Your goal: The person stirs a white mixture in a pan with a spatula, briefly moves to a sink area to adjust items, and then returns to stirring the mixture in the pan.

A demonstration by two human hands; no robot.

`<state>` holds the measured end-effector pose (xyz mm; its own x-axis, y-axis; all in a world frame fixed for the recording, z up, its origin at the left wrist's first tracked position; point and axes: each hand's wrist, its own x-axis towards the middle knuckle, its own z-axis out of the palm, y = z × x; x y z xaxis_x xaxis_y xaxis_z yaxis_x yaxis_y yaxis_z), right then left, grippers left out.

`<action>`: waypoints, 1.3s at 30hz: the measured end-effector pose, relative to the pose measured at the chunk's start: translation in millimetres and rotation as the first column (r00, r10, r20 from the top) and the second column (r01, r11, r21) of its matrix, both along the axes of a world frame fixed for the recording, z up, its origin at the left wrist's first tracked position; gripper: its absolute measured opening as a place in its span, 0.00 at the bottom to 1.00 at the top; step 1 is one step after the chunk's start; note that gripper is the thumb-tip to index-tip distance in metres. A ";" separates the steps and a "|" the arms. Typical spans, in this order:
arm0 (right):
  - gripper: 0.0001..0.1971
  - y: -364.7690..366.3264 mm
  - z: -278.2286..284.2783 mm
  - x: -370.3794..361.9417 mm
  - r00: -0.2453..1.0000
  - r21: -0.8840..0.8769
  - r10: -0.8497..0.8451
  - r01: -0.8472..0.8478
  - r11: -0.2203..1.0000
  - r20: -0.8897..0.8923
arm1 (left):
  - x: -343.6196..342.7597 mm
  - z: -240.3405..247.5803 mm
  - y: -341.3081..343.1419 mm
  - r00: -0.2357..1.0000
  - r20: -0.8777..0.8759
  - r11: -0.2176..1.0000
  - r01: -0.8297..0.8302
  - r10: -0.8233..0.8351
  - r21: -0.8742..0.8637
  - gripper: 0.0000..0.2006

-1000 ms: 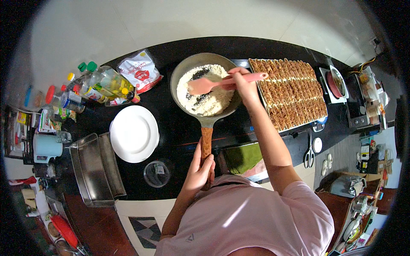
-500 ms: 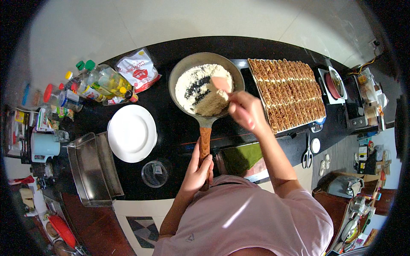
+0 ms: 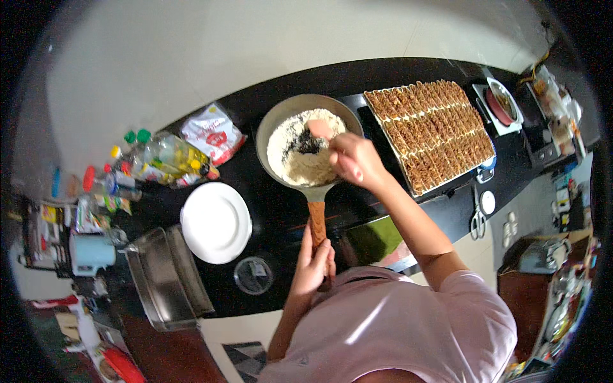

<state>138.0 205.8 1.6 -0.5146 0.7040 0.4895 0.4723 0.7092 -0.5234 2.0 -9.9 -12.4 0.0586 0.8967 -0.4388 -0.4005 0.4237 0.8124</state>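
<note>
My left hand (image 3: 314,263) is wrapped round the brown wooden handle (image 3: 317,220) of a deep grey frying pan (image 3: 271,124). Pale, flour-like powder (image 3: 303,169) lies in the pan, with a patch of small black grains (image 3: 309,143) in its middle. Over the pan's right side, my right hand (image 3: 356,159) grips a spatula with a pinkish blade (image 3: 320,129); its handle is mostly hidden by my fingers. The blade rests in the powder beside the black grains.
Right of the pan lies a large tray of browned, nut-like topping in rows (image 3: 434,134). Beyond are a scale with a red bowl (image 3: 500,107) and scissors (image 3: 477,220). Leftward stand a white plate (image 3: 216,222), metal pan (image 3: 159,281), clear tub (image 3: 253,276), bag (image 3: 212,134) and bottles (image 3: 169,159).
The whole view has shifted and tilted slightly. In the pan, the black streak has become shorter and more mixed with pale powder as my right hand moves the spatula. My left hand keeps its grip.
</note>
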 end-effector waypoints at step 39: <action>0.10 17.0 18.9 45.9 0.703 -0.583 -0.379 -0.062 0.810 -0.602 | 1.2 -2.1 1.5 1.000 -0.022 0.999 0.020 -0.020 0.029 0.31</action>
